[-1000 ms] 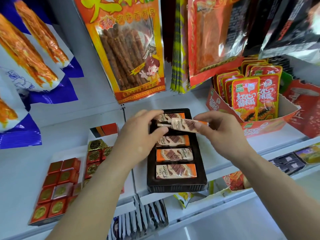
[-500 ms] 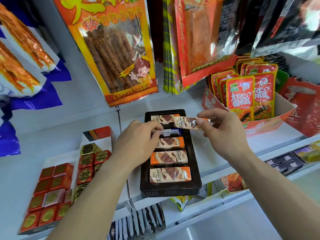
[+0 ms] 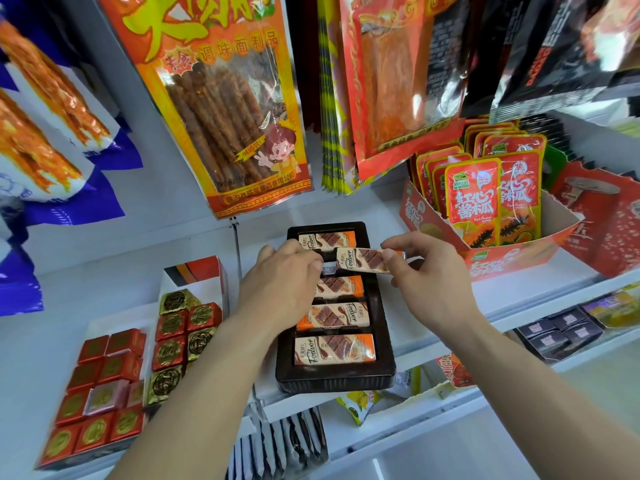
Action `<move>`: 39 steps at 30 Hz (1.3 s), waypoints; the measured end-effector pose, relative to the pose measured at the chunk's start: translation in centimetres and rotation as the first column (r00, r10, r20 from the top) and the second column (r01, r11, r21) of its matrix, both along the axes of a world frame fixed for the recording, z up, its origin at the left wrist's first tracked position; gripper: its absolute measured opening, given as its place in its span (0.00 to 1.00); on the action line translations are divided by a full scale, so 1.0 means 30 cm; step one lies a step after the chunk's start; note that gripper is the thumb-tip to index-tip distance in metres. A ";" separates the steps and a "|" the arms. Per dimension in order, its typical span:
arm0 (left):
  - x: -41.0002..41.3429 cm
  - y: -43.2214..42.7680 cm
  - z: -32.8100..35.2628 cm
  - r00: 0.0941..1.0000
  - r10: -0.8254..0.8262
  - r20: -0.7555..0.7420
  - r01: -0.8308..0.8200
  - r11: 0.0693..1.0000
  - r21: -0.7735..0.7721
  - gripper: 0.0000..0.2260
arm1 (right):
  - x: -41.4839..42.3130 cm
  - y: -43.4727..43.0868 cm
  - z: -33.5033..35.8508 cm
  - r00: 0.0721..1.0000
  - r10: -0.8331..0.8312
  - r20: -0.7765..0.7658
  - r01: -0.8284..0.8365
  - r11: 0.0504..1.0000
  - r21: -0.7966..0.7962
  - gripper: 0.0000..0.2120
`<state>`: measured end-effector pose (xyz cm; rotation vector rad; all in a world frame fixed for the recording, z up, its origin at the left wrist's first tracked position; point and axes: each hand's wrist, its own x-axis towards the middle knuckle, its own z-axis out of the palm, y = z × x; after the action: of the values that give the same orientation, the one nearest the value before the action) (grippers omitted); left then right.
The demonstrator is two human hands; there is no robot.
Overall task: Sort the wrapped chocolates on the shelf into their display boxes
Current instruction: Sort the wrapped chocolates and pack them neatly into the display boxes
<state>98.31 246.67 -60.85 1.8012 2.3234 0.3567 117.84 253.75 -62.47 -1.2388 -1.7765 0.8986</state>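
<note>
The right hand (image 3: 429, 282) is pinching a wrapped bar (image 3: 363, 259) by its right end between thumb and fingers, holding it level just above the upper part of the black tray (image 3: 336, 379). The tray is sitting on the white shelf (image 3: 519, 299), its front edge reaching slightly past the shelf lip. The left hand (image 3: 280, 289) is lying over the tray's left side with its fingers curled down at the second slot, their tips touching something small and pale there; whether it is gripping that or only pressing on it, I cannot tell. Four more bars are lying flat in the tray: one at the far end (image 3: 327, 240), one partly hidden by the left hand, and two nearer the front. To the left, red and gold foil squares (image 3: 114, 382) are sitting in a white box (image 3: 194, 275). To the right, a red carton (image 3: 512, 258) is holding upright packets.
</note>
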 end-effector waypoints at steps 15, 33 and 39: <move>0.024 0.018 -0.026 0.998 0.048 -0.047 -0.050 0.998 -0.045 0.20 | -0.003 -0.013 0.014 0.997 -0.038 0.073 0.037 0.999 0.017 0.02; -0.010 -0.095 0.002 0.977 -0.023 -0.210 0.003 0.995 -0.097 0.24 | 0.012 -0.121 -0.019 0.897 0.286 0.337 -0.306 0.952 0.007 0.16; -0.024 -0.080 0.006 0.985 -0.037 -0.167 0.011 0.988 -0.157 0.26 | 0.014 -0.130 -0.020 0.889 0.272 0.369 -0.306 0.951 0.037 0.16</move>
<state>97.60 244.28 -60.69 1.8465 2.3622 0.0171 118.25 249.86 -63.06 -1.1492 -2.3185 0.7710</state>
